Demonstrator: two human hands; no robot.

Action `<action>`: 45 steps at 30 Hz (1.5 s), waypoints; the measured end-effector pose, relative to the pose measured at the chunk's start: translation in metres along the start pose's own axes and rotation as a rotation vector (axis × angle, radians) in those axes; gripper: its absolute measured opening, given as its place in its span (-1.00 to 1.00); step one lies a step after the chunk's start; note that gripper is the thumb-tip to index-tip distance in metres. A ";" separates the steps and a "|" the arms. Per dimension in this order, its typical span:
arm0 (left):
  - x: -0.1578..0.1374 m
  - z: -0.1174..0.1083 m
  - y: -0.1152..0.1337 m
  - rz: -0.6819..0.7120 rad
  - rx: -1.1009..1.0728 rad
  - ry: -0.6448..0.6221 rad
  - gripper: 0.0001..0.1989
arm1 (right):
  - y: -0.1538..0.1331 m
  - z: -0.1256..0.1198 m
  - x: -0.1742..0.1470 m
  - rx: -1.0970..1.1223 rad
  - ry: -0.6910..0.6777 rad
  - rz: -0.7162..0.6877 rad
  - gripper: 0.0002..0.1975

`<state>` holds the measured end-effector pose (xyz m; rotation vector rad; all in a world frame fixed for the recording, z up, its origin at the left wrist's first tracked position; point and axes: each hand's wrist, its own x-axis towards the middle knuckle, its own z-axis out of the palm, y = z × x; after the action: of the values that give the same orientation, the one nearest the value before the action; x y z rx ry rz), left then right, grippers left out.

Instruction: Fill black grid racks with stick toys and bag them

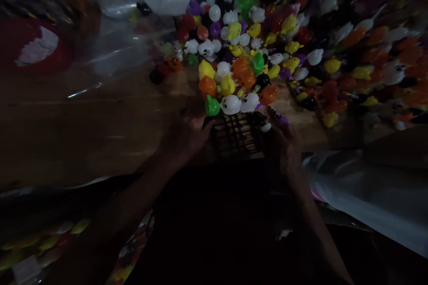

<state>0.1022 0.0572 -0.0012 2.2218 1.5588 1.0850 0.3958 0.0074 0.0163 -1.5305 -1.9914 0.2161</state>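
A dark grid rack (236,136) lies on the wooden table in front of me. Its far rows hold small glossy figures, among them a green one (212,106), a white ghost-faced one (230,104) and an orange pumpkin-like one (207,87). My left hand (192,136) is at the rack's left edge, its thumb against the frame; the other fingers are dim. On the right side, my right hand (288,149) is closed around a purple-topped figure (282,121) with a patterned stem. A black figure (257,119) is beside it, near the rack's right edge.
A big loose heap of similar figures (290,46) covers the back and right of the table (67,129). Clear plastic bags (117,49) and a red rounded object (36,49) are at the left. Pale sheeting (361,187) hangs at the right front.
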 end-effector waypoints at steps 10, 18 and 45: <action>0.001 0.015 -0.006 -0.032 -0.015 0.027 -0.79 | -0.041 -0.022 -0.013 0.642 -0.102 0.434 -0.66; -0.026 -0.030 0.031 -0.025 0.026 0.117 -0.83 | -0.062 -0.017 -0.024 1.169 -0.218 0.580 -0.60; -0.030 -0.043 0.068 -0.358 -0.810 -0.226 -0.58 | -0.094 0.010 -0.011 0.557 -0.255 0.377 -0.80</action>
<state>0.1175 -0.0071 0.0533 1.4031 1.0811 1.0504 0.3153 -0.0305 0.0492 -1.5302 -1.6010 1.0700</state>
